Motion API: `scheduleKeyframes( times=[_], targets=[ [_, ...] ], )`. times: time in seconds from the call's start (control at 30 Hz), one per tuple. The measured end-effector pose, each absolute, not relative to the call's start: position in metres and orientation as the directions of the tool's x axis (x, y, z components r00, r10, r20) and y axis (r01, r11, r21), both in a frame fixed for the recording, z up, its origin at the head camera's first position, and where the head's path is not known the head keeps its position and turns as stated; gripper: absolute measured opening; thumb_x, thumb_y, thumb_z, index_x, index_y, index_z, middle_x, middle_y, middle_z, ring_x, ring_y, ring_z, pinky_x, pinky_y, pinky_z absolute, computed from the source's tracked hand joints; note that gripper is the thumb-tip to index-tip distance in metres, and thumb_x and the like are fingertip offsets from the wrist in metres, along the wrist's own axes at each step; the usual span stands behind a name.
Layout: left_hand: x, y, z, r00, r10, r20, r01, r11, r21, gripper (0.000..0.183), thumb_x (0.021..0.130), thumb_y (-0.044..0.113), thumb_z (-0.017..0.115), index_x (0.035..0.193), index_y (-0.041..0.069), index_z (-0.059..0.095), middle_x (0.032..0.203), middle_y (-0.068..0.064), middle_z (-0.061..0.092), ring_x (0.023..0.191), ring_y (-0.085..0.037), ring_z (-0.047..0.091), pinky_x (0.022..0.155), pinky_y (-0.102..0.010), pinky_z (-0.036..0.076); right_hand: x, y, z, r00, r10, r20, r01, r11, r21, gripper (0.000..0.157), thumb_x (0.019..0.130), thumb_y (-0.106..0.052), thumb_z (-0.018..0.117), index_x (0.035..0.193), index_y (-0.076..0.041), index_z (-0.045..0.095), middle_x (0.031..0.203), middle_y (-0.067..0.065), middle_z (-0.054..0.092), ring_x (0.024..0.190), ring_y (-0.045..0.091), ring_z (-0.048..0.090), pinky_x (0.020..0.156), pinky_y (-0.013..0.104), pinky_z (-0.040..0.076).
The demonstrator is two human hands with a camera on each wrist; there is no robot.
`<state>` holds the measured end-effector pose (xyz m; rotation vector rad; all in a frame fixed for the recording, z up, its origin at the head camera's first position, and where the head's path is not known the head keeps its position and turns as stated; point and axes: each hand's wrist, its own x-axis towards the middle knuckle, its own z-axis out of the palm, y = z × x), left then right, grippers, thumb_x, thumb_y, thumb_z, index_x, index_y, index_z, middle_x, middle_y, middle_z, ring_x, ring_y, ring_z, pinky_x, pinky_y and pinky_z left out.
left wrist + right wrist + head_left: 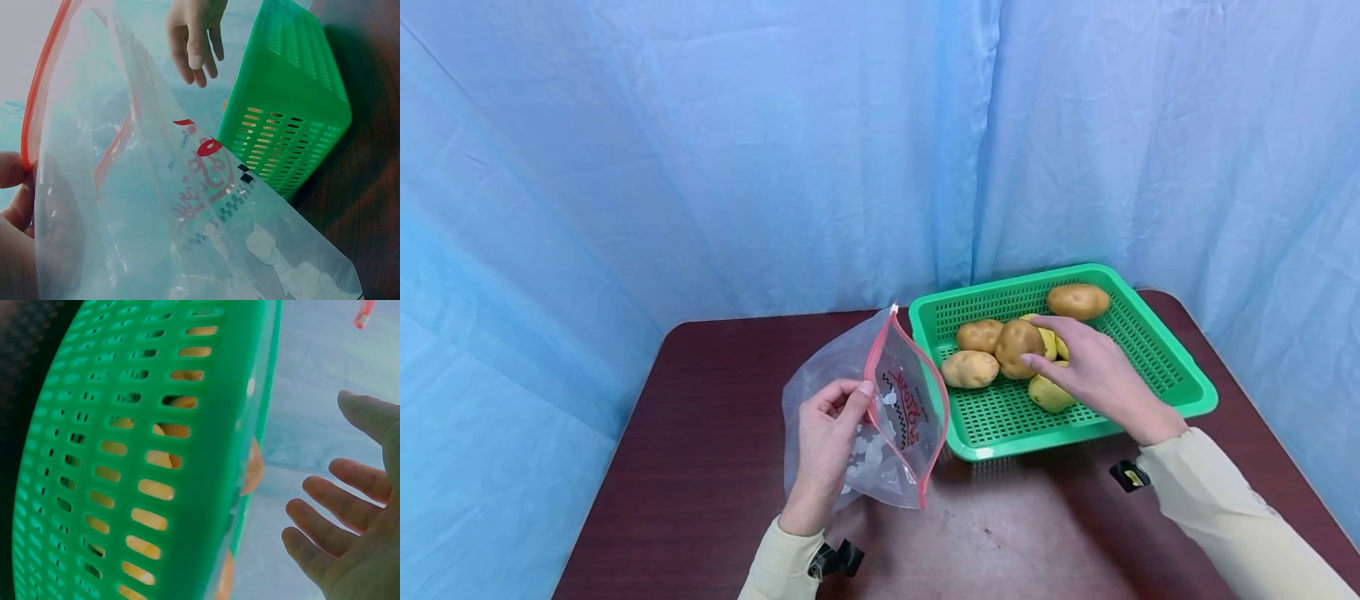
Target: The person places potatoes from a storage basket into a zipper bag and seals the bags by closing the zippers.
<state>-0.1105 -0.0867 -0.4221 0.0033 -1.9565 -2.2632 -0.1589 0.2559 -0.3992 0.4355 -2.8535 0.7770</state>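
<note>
A clear zip bag [827,392] with a red zipper edge and printed lettering stands with its mouth spread toward the basket. My left hand [832,437] pinches the near side of its red rim between thumb and fingers. Over the green basket [1180,367], my right hand [350,512] has its fingers spread, holding nothing. In the head view its fingertips overlap the edge of a brown potato [1018,350]. Around that lie a paler potato [970,369], another brown potato [979,336] and yellow-green fruits [1049,394], partly hidden by the hand.
One more potato [1078,302] lies at the basket's far end. Basket and bag are side by side on a dark reddish-brown table [715,467]. Pale blue curtains [775,167] hang behind the table and at both sides.
</note>
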Motion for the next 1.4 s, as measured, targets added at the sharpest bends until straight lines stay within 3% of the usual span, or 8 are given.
scheduleKeyframes(
  times=[0.33,0.63,0.87,1.2,1.4],
  targets=[
    [-0.11,-0.088,-0.421,-0.991,-0.101,0.09,0.102,-0.128,0.986,0.018,0.098,0.012,0.071,0.096,-0.006,0.073,0.072,-0.001,0.063,0.063,-0.01,0.058,0.057,-0.022,0.048,-0.179,0.253,-0.405,-0.971,-0.216,0.099,-0.236,0.836,-0.496,0.069,0.098,-0.04,0.072,0.147,0.003,0.049,0.141,0.025,0.058,0.123,0.049,0.056,0.1,0.065,0.043],
    [-0.11,-0.088,-0.422,-0.991,-0.1,0.092,0.104,-0.122,0.987,0.018,0.098,0.012,0.071,0.095,-0.006,0.073,0.072,-0.001,0.063,0.064,-0.01,0.058,0.058,-0.022,0.049,-0.192,0.252,-0.412,-0.99,-0.144,0.003,-0.124,0.844,-0.522,0.082,0.099,-0.047,0.067,0.154,0.007,0.036,0.153,0.031,0.044,0.134,0.053,0.045,0.104,0.068,0.039],
    [-0.111,-0.088,-0.423,-0.991,-0.097,0.093,0.104,-0.118,0.988,0.018,0.098,0.012,0.071,0.095,-0.005,0.073,0.071,-0.001,0.063,0.063,-0.011,0.058,0.057,-0.022,0.048,-0.2,0.25,-0.415,-0.987,-0.134,-0.088,-0.065,0.833,-0.549,0.09,0.098,-0.05,0.068,0.156,0.008,0.031,0.148,0.034,0.046,0.131,0.051,0.05,0.101,0.065,0.043],
    [-0.11,-0.089,-0.424,-0.991,-0.088,0.098,0.107,-0.103,0.989,0.019,0.099,0.016,0.071,0.096,-0.003,0.074,0.073,-0.003,0.063,0.064,-0.013,0.058,0.058,-0.024,0.049,-0.204,0.249,-0.419,-0.98,-0.141,-0.138,-0.045,0.841,-0.539,0.093,0.097,-0.045,0.071,0.156,0.011,0.025,0.146,0.038,0.045,0.124,0.053,0.053,0.098,0.065,0.045],
    [-0.11,-0.089,-0.424,-0.991,-0.087,0.097,0.106,-0.104,0.989,0.019,0.099,0.016,0.071,0.096,-0.003,0.074,0.073,-0.003,0.064,0.064,-0.013,0.059,0.058,-0.024,0.049,-0.204,0.249,-0.422,-0.978,-0.149,-0.146,-0.052,0.852,-0.521,0.086,0.098,-0.035,0.071,0.156,0.01,0.026,0.147,0.039,0.044,0.126,0.055,0.051,0.099,0.066,0.044]
  ],
)
